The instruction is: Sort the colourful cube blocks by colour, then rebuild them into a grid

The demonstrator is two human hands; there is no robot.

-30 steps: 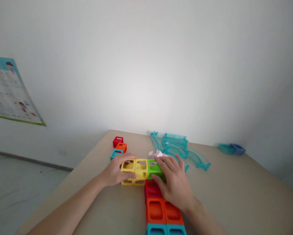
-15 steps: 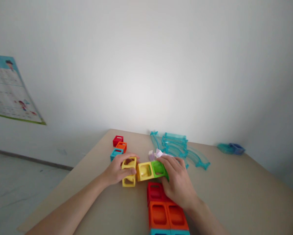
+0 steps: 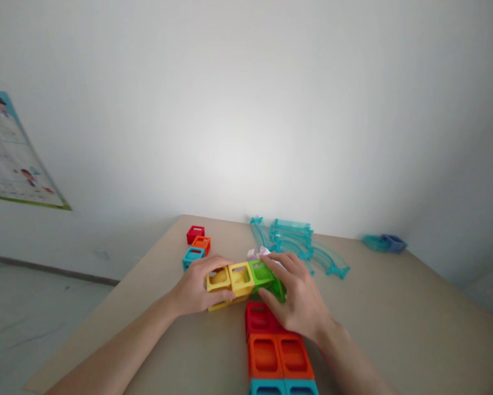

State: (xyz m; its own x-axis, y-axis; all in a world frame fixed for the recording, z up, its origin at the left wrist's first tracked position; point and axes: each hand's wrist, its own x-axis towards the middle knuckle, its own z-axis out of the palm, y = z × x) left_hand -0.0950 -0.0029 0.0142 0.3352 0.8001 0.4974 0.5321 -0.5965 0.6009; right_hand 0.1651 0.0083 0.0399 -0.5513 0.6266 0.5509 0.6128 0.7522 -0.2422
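My left hand [image 3: 197, 288] grips a yellow hollow cube block [image 3: 218, 281] from its left side, fingers curled round it. A second yellow cube [image 3: 241, 277] sits against it, joined to a green cube [image 3: 262, 273]. My right hand [image 3: 298, 299] is closed over the green cube, thumb at its front and fingers over its top. The three cubes form a row lifted a little off the beige table [image 3: 394, 323]. Just below them lie red [image 3: 258, 318], orange [image 3: 279, 355] and teal [image 3: 283, 387] blocks in a flat column towards me.
Red [image 3: 196, 233], orange [image 3: 200, 243] and teal [image 3: 193, 256] cubes stand in a line at the far left. Clear blue curved track pieces [image 3: 304, 247] lie behind the hands, with small pale pieces [image 3: 258, 253] in front of them. A blue object [image 3: 384, 242] sits far right. A poster [image 3: 7, 159] hangs on the wall.
The left yellow cube, pulled apart from the row half a second ago, is now pressed back against the second yellow cube. Both hands stay on the row.
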